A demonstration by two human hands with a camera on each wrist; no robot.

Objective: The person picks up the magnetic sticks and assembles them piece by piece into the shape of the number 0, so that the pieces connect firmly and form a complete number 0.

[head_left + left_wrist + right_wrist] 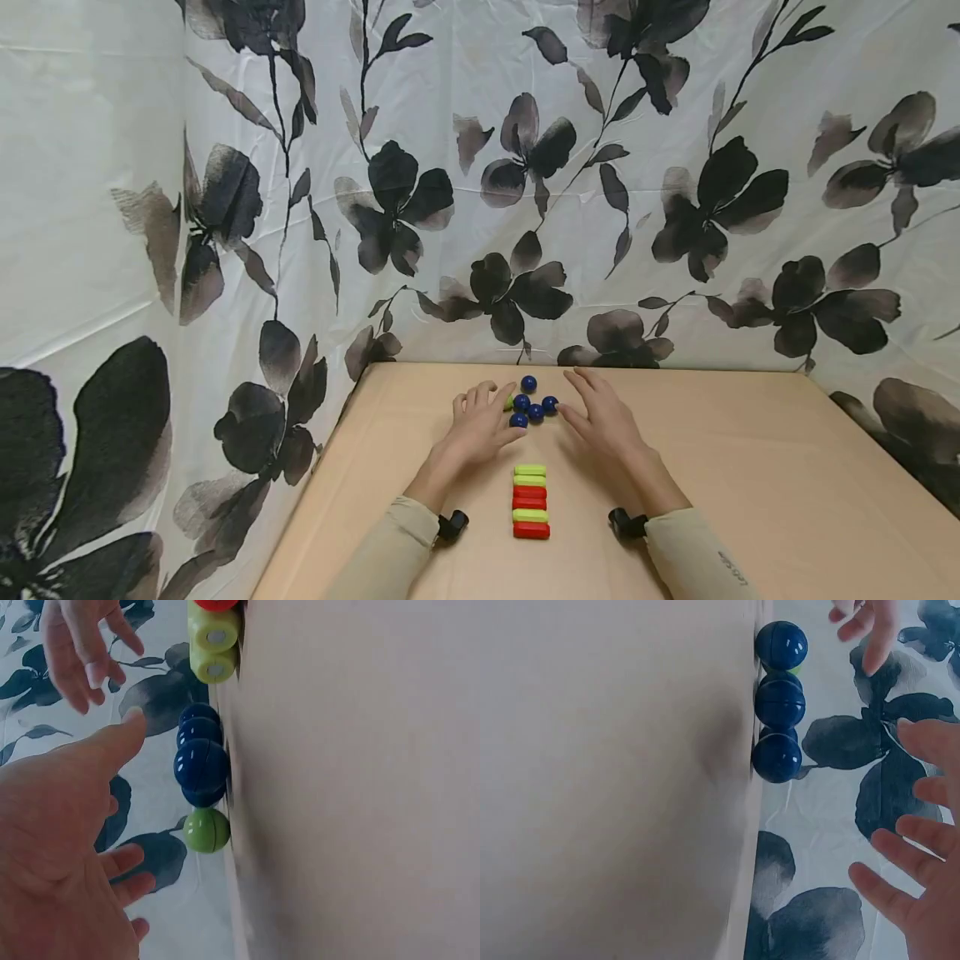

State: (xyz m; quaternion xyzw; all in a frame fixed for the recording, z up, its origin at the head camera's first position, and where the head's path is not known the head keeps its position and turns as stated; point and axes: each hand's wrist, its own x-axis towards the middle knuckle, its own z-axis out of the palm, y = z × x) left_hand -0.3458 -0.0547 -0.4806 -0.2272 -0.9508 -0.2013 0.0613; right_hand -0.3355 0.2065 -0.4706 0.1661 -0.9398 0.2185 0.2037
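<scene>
Table (720,483) carries five blue balls (536,413) in a cluster between the left hand (477,421) and the right hand (606,412), both with fingers spread and gripping nothing; a row of red and yellow-green blocks (530,502) lies nearer the person. Left wrist view exposes the green ball (206,830) almost whole, whereas the left hand partly covers it in the head view and a blue ball nearly hides it in the right wrist view. Pale round inserts (216,636) in the block ends are visible only from the left wrist.
</scene>
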